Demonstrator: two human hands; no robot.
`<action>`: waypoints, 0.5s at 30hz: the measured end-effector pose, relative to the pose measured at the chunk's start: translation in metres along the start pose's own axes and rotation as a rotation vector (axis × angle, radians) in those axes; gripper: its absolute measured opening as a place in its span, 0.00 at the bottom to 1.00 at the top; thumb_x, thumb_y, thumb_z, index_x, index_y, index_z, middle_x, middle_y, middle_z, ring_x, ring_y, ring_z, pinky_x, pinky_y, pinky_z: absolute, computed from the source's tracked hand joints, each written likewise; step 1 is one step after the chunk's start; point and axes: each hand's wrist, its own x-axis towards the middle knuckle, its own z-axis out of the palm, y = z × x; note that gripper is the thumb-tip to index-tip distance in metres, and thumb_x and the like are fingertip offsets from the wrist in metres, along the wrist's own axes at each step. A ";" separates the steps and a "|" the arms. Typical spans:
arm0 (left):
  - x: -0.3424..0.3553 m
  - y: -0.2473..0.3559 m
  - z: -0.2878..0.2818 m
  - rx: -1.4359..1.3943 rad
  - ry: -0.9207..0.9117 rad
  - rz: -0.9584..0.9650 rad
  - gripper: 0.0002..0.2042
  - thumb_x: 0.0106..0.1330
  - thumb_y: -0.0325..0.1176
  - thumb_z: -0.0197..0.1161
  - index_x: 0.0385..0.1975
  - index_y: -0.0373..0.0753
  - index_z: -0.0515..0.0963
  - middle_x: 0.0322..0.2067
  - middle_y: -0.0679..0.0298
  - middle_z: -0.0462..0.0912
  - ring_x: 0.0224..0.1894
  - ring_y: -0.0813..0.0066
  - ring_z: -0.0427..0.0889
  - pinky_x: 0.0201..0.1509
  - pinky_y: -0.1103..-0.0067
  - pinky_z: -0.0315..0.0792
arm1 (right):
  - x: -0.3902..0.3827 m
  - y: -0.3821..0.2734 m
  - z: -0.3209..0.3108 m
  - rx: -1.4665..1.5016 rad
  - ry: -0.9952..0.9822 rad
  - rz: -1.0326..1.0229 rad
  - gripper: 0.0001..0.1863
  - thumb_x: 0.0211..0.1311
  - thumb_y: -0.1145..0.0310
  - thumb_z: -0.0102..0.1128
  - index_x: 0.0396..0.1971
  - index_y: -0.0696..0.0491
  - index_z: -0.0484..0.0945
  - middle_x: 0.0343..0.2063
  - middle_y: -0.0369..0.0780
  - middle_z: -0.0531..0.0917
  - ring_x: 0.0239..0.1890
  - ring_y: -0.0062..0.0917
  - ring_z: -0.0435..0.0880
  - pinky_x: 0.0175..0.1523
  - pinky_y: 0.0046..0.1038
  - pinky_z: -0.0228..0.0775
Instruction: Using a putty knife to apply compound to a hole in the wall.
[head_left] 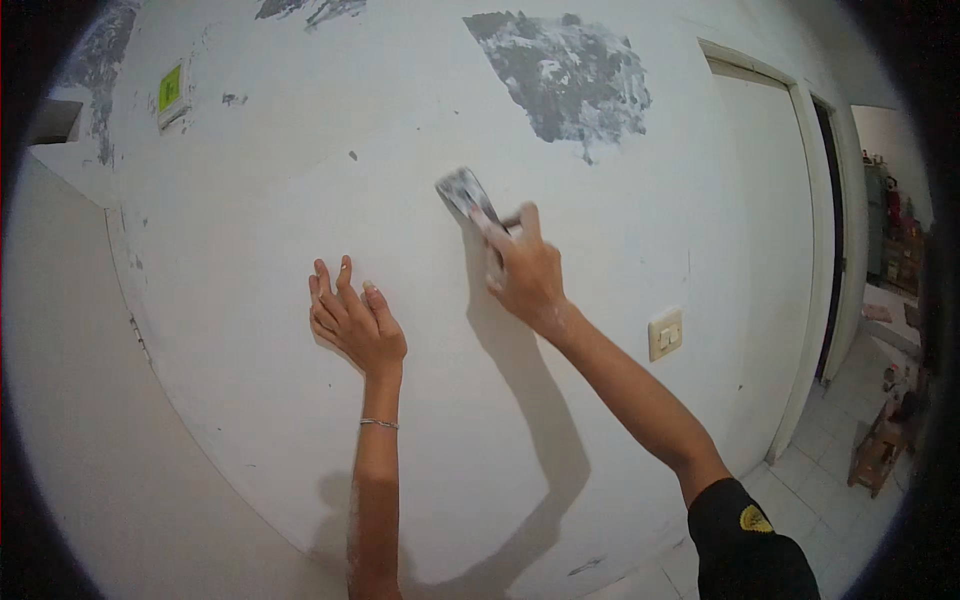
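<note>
My left hand point(355, 318) rests against the white wall point(260, 220) at left of centre, its fingers spread and holding nothing. Up and to the right of it, my right hand point(528, 265) grips a flat metal scraper point(462, 190) smeared with pale filler, its blade held against or very close to the wall; the hand's shadow hides whether they touch exactly. Above the scraper, to the right, is a rough grey-and-white patch point(560, 75) on the wall.
A light switch point(665, 334) sits right of my right forearm. A small green-fronted fitting point(171, 92) is at upper left. A white door point(755, 250) and a dark doorway stand at right, with a wooden piece of furniture point(878, 450) holding items on the tiled floor point(820, 460).
</note>
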 end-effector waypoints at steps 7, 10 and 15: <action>0.000 0.001 0.000 0.009 0.008 -0.012 0.23 0.78 0.43 0.44 0.67 0.40 0.73 0.75 0.53 0.62 0.77 0.54 0.53 0.76 0.55 0.43 | -0.069 0.005 -0.008 0.024 -0.179 -0.009 0.50 0.45 0.77 0.71 0.73 0.41 0.65 0.48 0.47 0.71 0.30 0.42 0.83 0.33 0.39 0.82; 0.001 0.002 0.001 -0.007 0.015 -0.015 0.23 0.78 0.43 0.43 0.67 0.41 0.73 0.74 0.54 0.62 0.77 0.54 0.53 0.76 0.55 0.43 | -0.064 0.003 -0.004 -0.020 -0.168 -0.024 0.49 0.46 0.77 0.70 0.74 0.40 0.66 0.47 0.47 0.71 0.30 0.42 0.83 0.32 0.40 0.82; -0.001 -0.001 0.001 0.010 0.012 -0.004 0.23 0.79 0.44 0.44 0.69 0.45 0.71 0.75 0.59 0.61 0.77 0.57 0.53 0.77 0.57 0.42 | 0.049 -0.003 0.009 0.040 0.128 -0.105 0.37 0.50 0.78 0.64 0.65 0.42 0.77 0.43 0.46 0.72 0.32 0.42 0.82 0.34 0.39 0.79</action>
